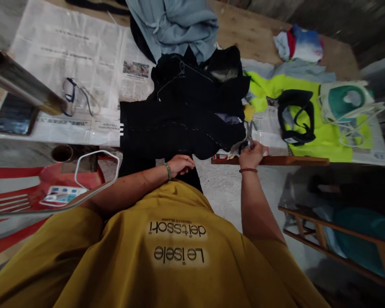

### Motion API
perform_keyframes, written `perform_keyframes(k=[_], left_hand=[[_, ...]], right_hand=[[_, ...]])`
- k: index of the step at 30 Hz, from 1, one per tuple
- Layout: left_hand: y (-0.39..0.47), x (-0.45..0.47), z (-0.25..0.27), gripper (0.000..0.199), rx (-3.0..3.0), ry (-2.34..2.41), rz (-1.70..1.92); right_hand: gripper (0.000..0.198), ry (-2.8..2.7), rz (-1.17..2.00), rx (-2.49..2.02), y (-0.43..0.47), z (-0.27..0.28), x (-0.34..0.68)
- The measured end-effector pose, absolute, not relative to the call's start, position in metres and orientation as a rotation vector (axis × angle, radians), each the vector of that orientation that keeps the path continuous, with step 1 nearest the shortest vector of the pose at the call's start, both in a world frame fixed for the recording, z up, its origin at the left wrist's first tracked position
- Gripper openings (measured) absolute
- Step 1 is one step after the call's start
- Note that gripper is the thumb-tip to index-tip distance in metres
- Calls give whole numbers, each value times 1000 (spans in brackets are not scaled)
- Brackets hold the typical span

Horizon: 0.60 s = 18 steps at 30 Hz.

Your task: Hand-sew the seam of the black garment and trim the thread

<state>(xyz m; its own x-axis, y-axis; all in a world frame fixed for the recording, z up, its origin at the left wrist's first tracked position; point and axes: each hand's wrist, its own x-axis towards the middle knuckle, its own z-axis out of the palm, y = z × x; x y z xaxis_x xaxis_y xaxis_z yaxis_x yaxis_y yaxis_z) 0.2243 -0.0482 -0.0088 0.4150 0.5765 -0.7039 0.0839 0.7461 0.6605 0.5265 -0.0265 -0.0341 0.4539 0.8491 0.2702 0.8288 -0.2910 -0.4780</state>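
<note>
The person's left hand [180,164] lies on the near edge of a black garment [179,124] that is spread over the desk [244,30] and hangs a little over its front edge; the fingers [188,162] are curled together, bunched on the dark cloth, with a green beaded bracelet at the wrist. The right hand [250,155] is raised at the desk's front edge, just right of the garment, its fingers [253,146] pinched together on the handles of a pair of scissors [248,134], whose blades point away from the person toward the garment's right side. A thin red band circles that wrist. The garment shows pale chalk lines across its middle and white stripes at its left edge, and a wire hanger [182,72] rests on its upper part. Newspaper [70,47] covers the desk to the left, carrying a pair of glasses [73,94]; a grey-blue garment [176,21] is heaped at the far side. To the right lies a neon yellow cloth [327,132] with a black strap [297,115] on it, and beside that a few white hangers [356,119]. A red plastic chair [35,192] stands at the left, below desk level.
</note>
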Motion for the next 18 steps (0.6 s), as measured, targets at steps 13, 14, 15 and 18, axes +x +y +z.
perform_keyframes(k=[13,14,15,18], left_hand=[[-47,220,-7,9,687,1159,341],[-47,220,-7,9,686,1156,342],[-47,220,-7,9,685,1153,339],[-47,220,-6,9,679,1153,316]], right_hand=[[39,-1467,72,-2773,-22,-11,542],[42,-1457,118,-2771,-25,-12,544],[44,-1434,169,-2763,-29,-14,546],[45,-1363,383,-2647,-50,-25,547]])
